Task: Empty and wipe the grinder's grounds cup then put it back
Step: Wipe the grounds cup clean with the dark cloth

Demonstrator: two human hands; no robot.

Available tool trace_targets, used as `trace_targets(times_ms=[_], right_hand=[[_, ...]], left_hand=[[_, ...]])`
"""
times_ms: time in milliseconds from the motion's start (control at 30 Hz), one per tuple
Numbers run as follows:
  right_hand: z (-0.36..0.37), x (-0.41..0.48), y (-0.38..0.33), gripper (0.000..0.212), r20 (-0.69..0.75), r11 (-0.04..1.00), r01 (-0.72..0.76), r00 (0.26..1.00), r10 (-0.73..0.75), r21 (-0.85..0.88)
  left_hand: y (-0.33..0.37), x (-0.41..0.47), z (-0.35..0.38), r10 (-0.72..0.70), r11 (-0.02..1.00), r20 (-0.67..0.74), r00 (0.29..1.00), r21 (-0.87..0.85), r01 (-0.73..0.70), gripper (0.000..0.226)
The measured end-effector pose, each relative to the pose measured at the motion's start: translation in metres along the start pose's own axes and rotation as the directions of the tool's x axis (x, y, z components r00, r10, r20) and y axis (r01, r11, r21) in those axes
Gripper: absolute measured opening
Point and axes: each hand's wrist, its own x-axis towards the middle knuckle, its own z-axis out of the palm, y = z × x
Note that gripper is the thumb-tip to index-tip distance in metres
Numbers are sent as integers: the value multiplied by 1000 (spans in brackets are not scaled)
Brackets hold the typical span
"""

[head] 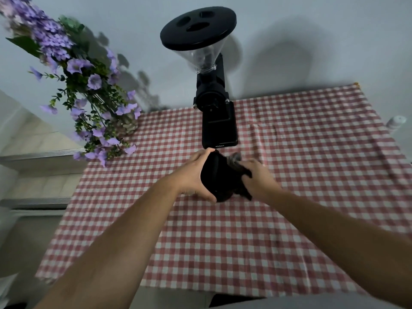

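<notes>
A: Logging the surroundings, left to right. Purple flowers in a glass vase stand at the far left corner of the red-checked tablecloth, their stems drooping over the cloth's left edge. Pale shelving sits off the table beyond them.

B: Centre?

A: Black grinder upright at the far edge against the wall, clear hopper with a black lid on top. Its base ends just beyond the hands. A small white container stands past the cloth's right edge, partly cut off.

B: And the grounds cup?

A: Grounds cup is off the grinder, held above the cloth just in front of the base. Left hand wraps its left side, fingers curled over the top rim and thumb underneath. Right hand is closed around a dark cloth, fingers bunched together, pressing it against the cup's right side.

B: Anything obstructing?

A: The hands and the cloth cover most of the cup. Cannot tell whether the cloth reaches inside or which way the cup's mouth faces.

B: Other limits?

A: Black on black: the boundary between cup and cloth is hard to make out. Flowers blurred at the upper left. Small lettering on the grinder base is unreadable.
</notes>
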Motion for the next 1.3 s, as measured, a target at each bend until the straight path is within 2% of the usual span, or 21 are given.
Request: trace_targets(times_ms=[67,133,200,267,300,367,467,533,600,700,800,867,967,1033,1133,1200,1267,1300], right_hand=[[-3,-11,13,36,80,993,-116,990,119,-33],[-17,-15,13,31,76,980,-149,984,159,-130],[-31,-11,-1,28,-50,989,-107,993,102,-105],[-33,-6,-22,33,-130,989,43,990,-62,-140],[-28,-5,-31,38,-99,969,123,984,-147,-213],[-11,-5,-35,46,62,878,242,969,-237,-413],[8,-16,-27,52,223,698,281,959,-176,-659],[2,-19,-33,50,317,611,332,939,-136,-719],[-10,-11,-50,48,387,585,377,915,-115,-718],[-24,10,-75,44,362,525,380,921,-141,-762],[-16,8,-70,47,234,589,284,959,-162,-757],[-1,-6,-50,46,215,651,266,963,-160,-711],[-5,-19,-37,42,252,818,208,964,-80,-536],[-24,-17,-43,48,251,897,136,968,-30,-421],[-54,-11,-44,48,36,925,84,996,-76,-370],[-59,-11,-35,42,-122,903,45,987,-107,-427],[-51,-16,-15,44,-173,843,-21,981,-86,-537],[-44,-22,-4,47,-134,806,-48,990,-39,-590]], left_hand=[[-3,1,-1,7,1000,13,1000,11,-7,140],[-3,2,-1,15,1000,17,1000,21,-15,139],[-4,2,-2,34,999,13,999,21,-34,133],[-4,3,-3,46,999,6,999,15,-46,129],[-4,2,-3,47,999,5,999,14,-47,130],[-3,2,-3,36,999,8,999,22,-36,135],[-4,2,-2,44,997,2,999,70,-44,135],[-5,3,-2,60,995,-2,998,82,-60,135],[-6,3,-1,62,995,-11,998,82,-61,137],[-9,3,1,60,993,-31,998,109,-56,139],[-11,3,3,76,993,-63,995,96,-70,137],[-12,3,4,83,993,-66,994,86,-77,139],[-11,3,2,74,993,-47,996,91,-69,143],[-10,2,1,69,994,-41,997,83,-66,142],[-9,1,-1,72,995,-31,997,64,-70,139],[-9,1,-1,84,995,-37,996,56,-82,139],[-10,1,-1,86,995,-42,995,53,-84,140],[-10,1,0,84,995,-42,996,51,-82,141]])
